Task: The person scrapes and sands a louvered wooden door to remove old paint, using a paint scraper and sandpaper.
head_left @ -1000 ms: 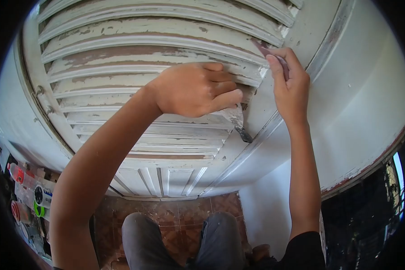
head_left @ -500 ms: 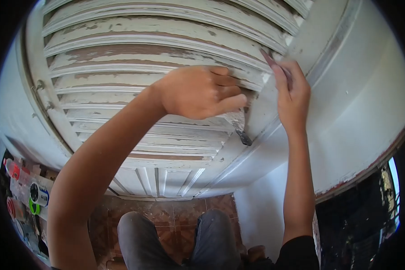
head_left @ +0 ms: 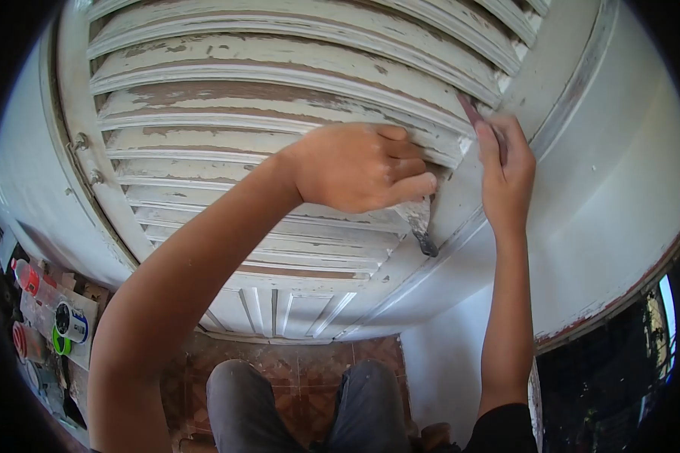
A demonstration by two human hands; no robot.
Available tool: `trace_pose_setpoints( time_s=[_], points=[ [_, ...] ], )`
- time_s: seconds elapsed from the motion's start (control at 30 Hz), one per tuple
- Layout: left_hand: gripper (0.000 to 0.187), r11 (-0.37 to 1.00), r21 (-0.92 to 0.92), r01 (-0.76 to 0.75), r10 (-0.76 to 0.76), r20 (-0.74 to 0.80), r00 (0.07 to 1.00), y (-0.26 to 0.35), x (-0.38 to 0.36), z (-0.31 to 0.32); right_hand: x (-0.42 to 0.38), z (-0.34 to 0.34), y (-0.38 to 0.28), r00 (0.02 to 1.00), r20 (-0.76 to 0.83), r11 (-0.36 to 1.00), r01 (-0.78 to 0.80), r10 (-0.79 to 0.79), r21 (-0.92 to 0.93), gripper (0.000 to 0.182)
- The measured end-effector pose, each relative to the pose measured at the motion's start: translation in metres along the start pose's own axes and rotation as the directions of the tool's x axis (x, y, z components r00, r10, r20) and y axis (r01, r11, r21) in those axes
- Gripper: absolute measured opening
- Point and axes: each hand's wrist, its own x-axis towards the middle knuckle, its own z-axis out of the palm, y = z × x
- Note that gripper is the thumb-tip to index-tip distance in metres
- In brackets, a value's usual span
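In front of the white louvered door (head_left: pixel 279 68), whose slats show peeled paint and brown patches, both my hands are raised. My left hand (head_left: pixel 363 167) is closed, back of the hand toward me, over the slats' right ends. Out of its underside pokes a paint-crusted putty knife (head_left: pixel 417 219), its dark end pointing down; the rest is hidden by the fingers. My right hand (head_left: pixel 508 170) pinches a reddish-brown folded strip of sandpaper (head_left: pixel 471 112). The strip's tip reaches a slat's right end, beside the door's side rail (head_left: pixel 533 109).
Bottles and jars, among them a red-labelled plastic bottle (head_left: pixel 29 278) and a green-rimmed item (head_left: pixel 61 341), stand at lower left. A white wall (head_left: pixel 604 219) borders the door on the right. Below are my knees (head_left: pixel 238 392) and a brown tiled floor (head_left: pixel 310 370).
The whole view has shifted, so door and hands appear farther right and slightly lower. Relative to the slats, both hands stay about where they were, with the same grips.
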Motion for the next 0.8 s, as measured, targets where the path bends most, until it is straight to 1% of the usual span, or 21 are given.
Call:
trace_pose_setpoints(
  time_s=[0.03,0.1,0.13,0.2,0.27,0.37,0.43,0.47,0.53,0.57,0.67,0.73,0.8],
  points=[
    [0.019,1.0,-0.011,-0.008,0.008,0.002,1.0,0.0,0.001,0.005,0.0,0.0,0.0,1.0,-0.011,1.0,0.025,-0.024,0.009,0.016],
    [0.019,0.998,0.058,-0.015,0.017,-0.039,0.999,-0.001,-0.002,0.007,-0.011,-0.004,0.006,1.0,-0.016,1.0,-0.006,0.006,0.011,0.017],
    [0.019,0.998,0.063,-0.017,0.019,-0.033,0.999,0.001,-0.002,0.005,-0.013,-0.005,0.006,1.0,-0.021,1.0,-0.016,0.016,0.013,0.017],
    [0.019,0.999,0.027,0.027,-0.027,0.025,0.999,0.002,-0.001,-0.002,-0.012,-0.004,0.004,0.999,-0.026,1.0,-0.02,0.02,0.021,0.017],
    [0.019,0.999,0.05,0.014,-0.015,0.02,1.0,-0.001,-0.003,-0.001,-0.009,-0.006,0.002,0.998,-0.033,0.999,-0.045,0.046,0.009,0.017],
    [0.02,1.0,0.026,-0.011,0.011,-0.002,1.0,0.003,0.002,0.002,-0.012,-0.007,0.004,1.0,-0.007,1.0,-0.011,0.011,0.017,0.017],
    [0.019,0.999,0.044,0.017,-0.019,0.046,0.999,0.002,0.002,-0.003,-0.019,-0.014,0.002,0.997,0.02,0.996,-0.077,0.076,0.045,0.017],
    [0.018,1.0,0.022,0.02,-0.021,0.04,0.999,0.002,0.002,-0.002,-0.01,-0.013,0.001,0.998,0.025,0.997,-0.063,0.062,0.04,0.017],
    [0.018,0.999,0.042,-0.007,0.006,0.027,1.0,0.0,0.001,-0.001,-0.003,-0.011,0.005,1.0,0.014,1.0,-0.018,0.019,-0.012,0.016],
    [0.017,0.998,0.061,-0.019,0.017,0.027,0.999,0.001,0.002,0.001,-0.009,-0.011,0.003,0.999,0.005,0.999,-0.034,0.034,-0.02,0.016],
    [0.017,0.999,0.038,0.018,-0.019,0.052,0.998,0.005,0.002,0.0,-0.008,-0.009,-0.004,0.999,-0.002,0.999,-0.041,0.041,0.025,0.017],
    [0.017,0.999,0.046,0.015,-0.019,0.075,0.997,0.0,0.004,-0.005,-0.005,-0.013,-0.005,0.997,0.032,0.998,-0.064,0.065,-0.028,0.017],
    [0.017,0.998,0.057,-0.009,0.006,0.055,0.998,0.002,0.004,-0.003,0.001,-0.01,-0.004,0.998,0.022,0.998,-0.053,0.054,-0.031,0.018]
  ],
)
